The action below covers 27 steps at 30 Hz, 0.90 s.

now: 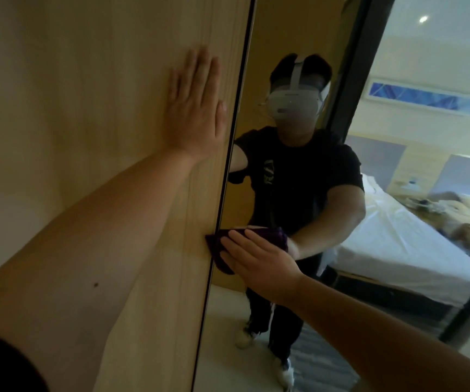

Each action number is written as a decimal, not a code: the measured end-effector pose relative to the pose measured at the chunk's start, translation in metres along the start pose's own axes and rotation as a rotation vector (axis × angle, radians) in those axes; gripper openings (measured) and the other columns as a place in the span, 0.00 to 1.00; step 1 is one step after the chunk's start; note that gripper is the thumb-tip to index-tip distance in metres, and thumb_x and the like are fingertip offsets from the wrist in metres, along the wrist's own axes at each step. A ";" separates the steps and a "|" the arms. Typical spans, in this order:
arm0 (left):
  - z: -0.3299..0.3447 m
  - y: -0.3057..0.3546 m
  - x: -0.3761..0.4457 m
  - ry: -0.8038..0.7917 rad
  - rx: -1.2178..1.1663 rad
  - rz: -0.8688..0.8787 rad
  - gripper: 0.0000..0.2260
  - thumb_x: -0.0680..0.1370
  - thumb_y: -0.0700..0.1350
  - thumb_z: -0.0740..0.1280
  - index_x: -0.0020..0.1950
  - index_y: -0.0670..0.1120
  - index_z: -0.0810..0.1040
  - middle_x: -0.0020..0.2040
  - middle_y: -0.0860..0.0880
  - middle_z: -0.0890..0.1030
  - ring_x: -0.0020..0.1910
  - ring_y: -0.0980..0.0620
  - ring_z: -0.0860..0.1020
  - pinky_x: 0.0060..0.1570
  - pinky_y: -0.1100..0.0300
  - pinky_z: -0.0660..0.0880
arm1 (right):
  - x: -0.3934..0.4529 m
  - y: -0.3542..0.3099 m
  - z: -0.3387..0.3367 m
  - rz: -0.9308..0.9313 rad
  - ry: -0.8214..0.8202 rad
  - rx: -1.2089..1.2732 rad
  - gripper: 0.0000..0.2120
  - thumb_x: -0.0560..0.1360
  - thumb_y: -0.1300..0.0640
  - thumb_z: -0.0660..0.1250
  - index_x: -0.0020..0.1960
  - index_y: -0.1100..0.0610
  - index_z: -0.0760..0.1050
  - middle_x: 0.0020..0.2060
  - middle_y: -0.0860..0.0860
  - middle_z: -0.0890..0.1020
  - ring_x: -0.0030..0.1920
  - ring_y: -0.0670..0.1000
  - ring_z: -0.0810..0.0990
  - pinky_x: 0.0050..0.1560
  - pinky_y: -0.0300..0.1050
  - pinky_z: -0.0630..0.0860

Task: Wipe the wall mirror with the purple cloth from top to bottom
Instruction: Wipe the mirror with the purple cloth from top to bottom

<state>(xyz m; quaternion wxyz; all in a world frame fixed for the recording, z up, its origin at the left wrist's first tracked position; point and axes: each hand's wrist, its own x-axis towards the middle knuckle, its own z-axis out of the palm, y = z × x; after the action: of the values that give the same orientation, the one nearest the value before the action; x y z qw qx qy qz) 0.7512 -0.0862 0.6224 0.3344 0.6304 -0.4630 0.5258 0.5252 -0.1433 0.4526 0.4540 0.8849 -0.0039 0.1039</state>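
Observation:
The tall wall mirror [270, 32] fills the right half of the view, with a thin dark frame along its left edge. My right hand [259, 261] presses the purple cloth [217, 247] flat against the glass at the mirror's left edge, about mid-height. The cloth's corner pokes out over the frame onto the wood. My left hand [194, 108] lies flat with fingers apart on the wooden panel [86, 94] just left of the mirror, higher than the cloth.
The mirror reflects a person in dark clothes with a headset, a bed with white sheets [403, 239], a bedside shelf with small items and a light floor. A dark vertical frame [352, 80] also shows in the glass.

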 end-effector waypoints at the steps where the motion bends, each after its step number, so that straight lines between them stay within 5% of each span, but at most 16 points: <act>1: -0.001 0.001 0.000 -0.008 0.002 -0.003 0.27 0.83 0.51 0.48 0.80 0.39 0.55 0.80 0.38 0.58 0.79 0.39 0.55 0.77 0.40 0.52 | -0.001 0.001 -0.002 -0.006 0.024 0.020 0.28 0.72 0.58 0.63 0.72 0.57 0.69 0.72 0.57 0.69 0.73 0.59 0.66 0.74 0.56 0.53; 11: -0.017 0.006 0.002 -0.165 0.024 -0.032 0.28 0.84 0.52 0.47 0.81 0.39 0.50 0.81 0.39 0.52 0.80 0.40 0.50 0.78 0.44 0.46 | -0.051 0.028 -0.034 0.046 0.324 0.190 0.21 0.79 0.61 0.55 0.71 0.57 0.70 0.71 0.57 0.71 0.72 0.58 0.68 0.74 0.55 0.60; 18: -0.044 0.033 0.000 -0.310 -0.028 -0.201 0.30 0.84 0.57 0.46 0.82 0.43 0.47 0.82 0.43 0.47 0.81 0.45 0.45 0.79 0.45 0.46 | -0.111 0.054 -0.033 0.124 0.376 0.198 0.27 0.75 0.62 0.68 0.73 0.57 0.68 0.72 0.58 0.70 0.73 0.59 0.65 0.75 0.56 0.58; 27: -0.030 0.141 -0.159 -0.254 0.006 -0.025 0.30 0.83 0.55 0.50 0.80 0.38 0.53 0.80 0.38 0.55 0.80 0.41 0.52 0.78 0.41 0.48 | -0.217 0.064 -0.002 0.224 0.506 0.232 0.28 0.71 0.65 0.75 0.69 0.61 0.73 0.69 0.60 0.72 0.71 0.61 0.69 0.71 0.60 0.66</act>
<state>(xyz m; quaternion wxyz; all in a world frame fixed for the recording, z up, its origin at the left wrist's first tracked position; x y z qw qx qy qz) 0.6058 -0.0708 0.4651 0.2778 0.6985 -0.4922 0.4389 0.3063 -0.1985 0.4648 0.3221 0.8709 0.0236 0.3704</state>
